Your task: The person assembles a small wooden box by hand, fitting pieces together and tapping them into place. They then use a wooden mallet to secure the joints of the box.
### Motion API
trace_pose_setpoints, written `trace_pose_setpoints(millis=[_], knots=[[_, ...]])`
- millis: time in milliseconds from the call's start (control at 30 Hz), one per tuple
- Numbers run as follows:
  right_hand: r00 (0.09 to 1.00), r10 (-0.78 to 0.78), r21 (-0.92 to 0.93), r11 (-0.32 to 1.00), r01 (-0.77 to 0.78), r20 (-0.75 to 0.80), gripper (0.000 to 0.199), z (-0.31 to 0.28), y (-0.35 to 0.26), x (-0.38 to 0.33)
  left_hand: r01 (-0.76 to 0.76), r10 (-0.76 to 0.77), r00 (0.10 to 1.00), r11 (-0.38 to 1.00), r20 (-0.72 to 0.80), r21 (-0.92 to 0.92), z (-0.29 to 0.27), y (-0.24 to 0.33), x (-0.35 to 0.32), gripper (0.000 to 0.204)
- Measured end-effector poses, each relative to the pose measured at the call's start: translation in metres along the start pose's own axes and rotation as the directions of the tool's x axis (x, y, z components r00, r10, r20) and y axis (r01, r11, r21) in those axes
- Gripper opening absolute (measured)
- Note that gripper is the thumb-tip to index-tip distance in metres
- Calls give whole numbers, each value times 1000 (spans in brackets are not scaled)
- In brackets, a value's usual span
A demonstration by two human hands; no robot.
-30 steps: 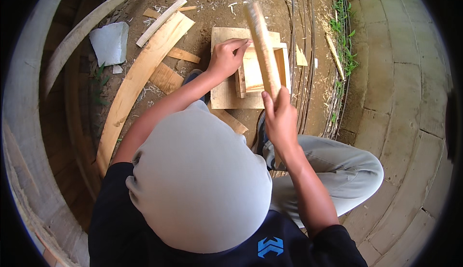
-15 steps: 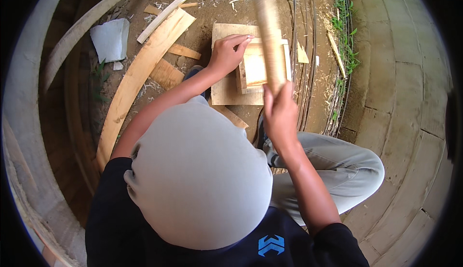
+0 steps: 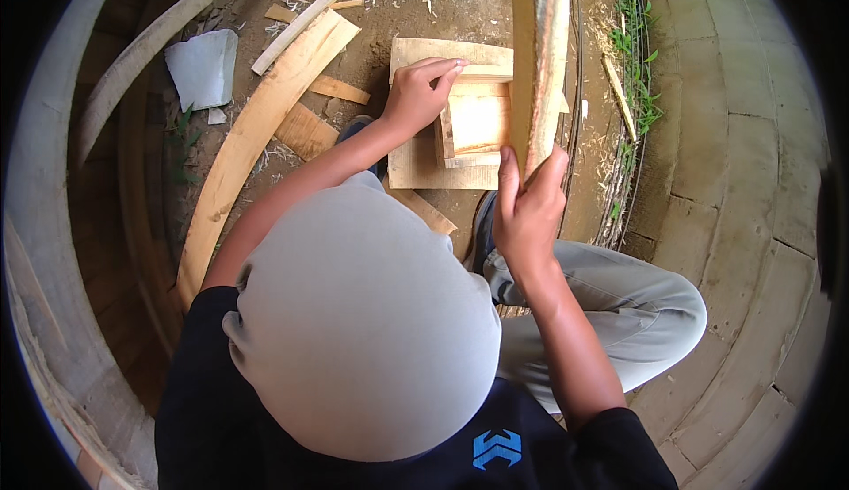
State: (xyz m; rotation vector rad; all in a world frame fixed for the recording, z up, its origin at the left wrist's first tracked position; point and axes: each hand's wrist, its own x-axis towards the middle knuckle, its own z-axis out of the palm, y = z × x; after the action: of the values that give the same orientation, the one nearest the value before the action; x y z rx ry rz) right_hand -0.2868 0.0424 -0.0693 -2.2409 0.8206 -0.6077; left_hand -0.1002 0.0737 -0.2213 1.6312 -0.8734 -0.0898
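My right hand [image 3: 532, 211] is closed round the lower end of a long piece of wood [image 3: 538, 57], raised in front of me and reaching past the top of the picture. It covers the right side of a small wooden box frame [image 3: 471, 162]. That frame lies on a square wooden board [image 3: 411, 172] on the ground. At the frame's far left corner, my left hand [image 3: 418, 96] rests with thumb and forefinger pinched together; whatever sits between the fingertips is too small to make out.
Left of the board lie a long wooden plank [image 3: 239, 154], a narrower strip [image 3: 299, 28] and short offcuts [image 3: 340, 89]. Beyond them is a pale flat slab [image 3: 203, 67]. Wood shavings litter the soil. Dark cables or rods [image 3: 576, 118] run along the right, beside green plants [image 3: 644, 92] and block paving [image 3: 707, 172].
The piece of wood in my right hand has swung right and turned, uncovering more of the frame's inside. My left hand keeps its pinch at the corner.
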Motion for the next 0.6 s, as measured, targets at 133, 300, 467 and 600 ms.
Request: trace_pose_setpoints(millis=[133, 300, 467, 600], knots=[[911, 283, -303, 934, -191, 299, 26, 4, 25, -5, 74, -79, 996, 989, 36, 127, 0, 2, -5, 18], [982, 124, -157, 982, -101, 146, 24, 3, 8, -4, 22, -22, 1000, 1000, 7, -4, -1, 2, -1, 18], [944, 245, -238, 952, -192, 222, 26, 0, 13, -6, 105, -108, 993, 993, 47, 62, -4, 5, -2, 18], [916, 257, -295, 941, -165, 308, 28, 2, 16, 0, 170, -178, 979, 982, 99, 77, -7, 9, 5, 20]])
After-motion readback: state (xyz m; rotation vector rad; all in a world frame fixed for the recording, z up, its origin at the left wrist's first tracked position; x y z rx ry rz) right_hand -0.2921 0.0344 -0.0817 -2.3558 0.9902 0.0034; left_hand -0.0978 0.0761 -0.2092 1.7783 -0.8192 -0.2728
